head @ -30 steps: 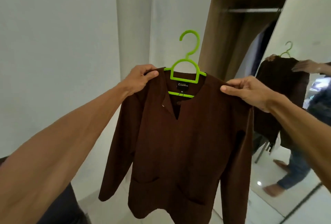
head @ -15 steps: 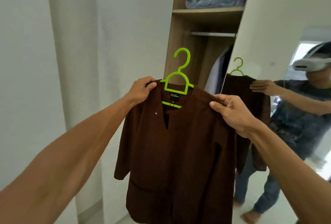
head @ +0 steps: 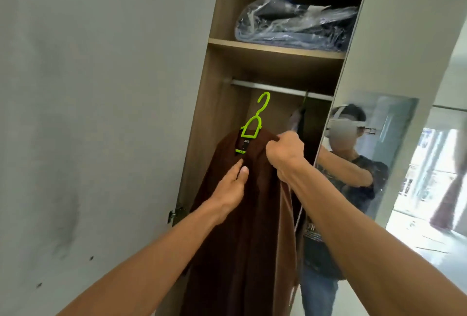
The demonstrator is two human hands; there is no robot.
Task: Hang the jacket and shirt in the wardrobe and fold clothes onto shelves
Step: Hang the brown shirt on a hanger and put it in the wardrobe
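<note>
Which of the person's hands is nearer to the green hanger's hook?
Right. The right hand grips the brown shirt at its shoulder, just below and right of the hook; the left hand rests lower, on the shirt front under the collar.

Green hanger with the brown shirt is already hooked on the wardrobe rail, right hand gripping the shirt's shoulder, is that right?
Not hooked yet: the head view shows the green hanger with its hook below the wardrobe rail. The right hand does grip the brown shirt at the shoulder.

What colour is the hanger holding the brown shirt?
The hanger in the brown shirt is bright lime green; the head view shows it clearly.
</note>
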